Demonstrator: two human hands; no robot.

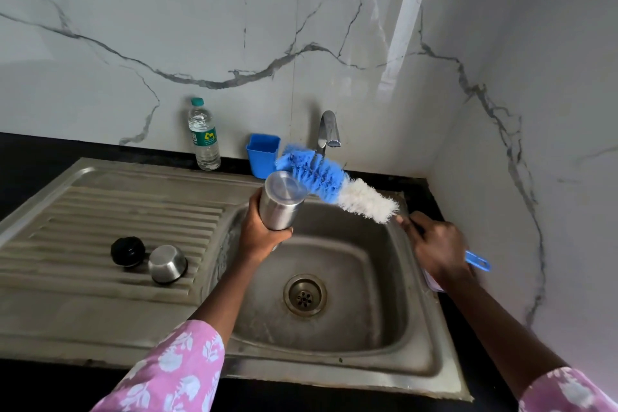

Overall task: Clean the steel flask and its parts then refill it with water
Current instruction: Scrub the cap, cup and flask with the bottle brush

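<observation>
My left hand (259,231) grips the steel flask (282,199) over the left side of the sink basin (337,328), with its flat closed end tilted up and away from me. My right hand (436,246) holds the blue handle of a bottle brush (337,189). The brush's blue and white bristles lie across the flask's upper end, touching its rim. On the ribbed drainboard (83,211) to the left sit the flask's black stopper (128,251) and its steel cup lid (167,263), upside down.
A steel tap (329,130) rises behind the basin, with no water running. A blue plastic holder (262,154) and a clear water bottle (203,135) stand against the marble wall. Black counter surrounds the sink; a wall closes in on the right.
</observation>
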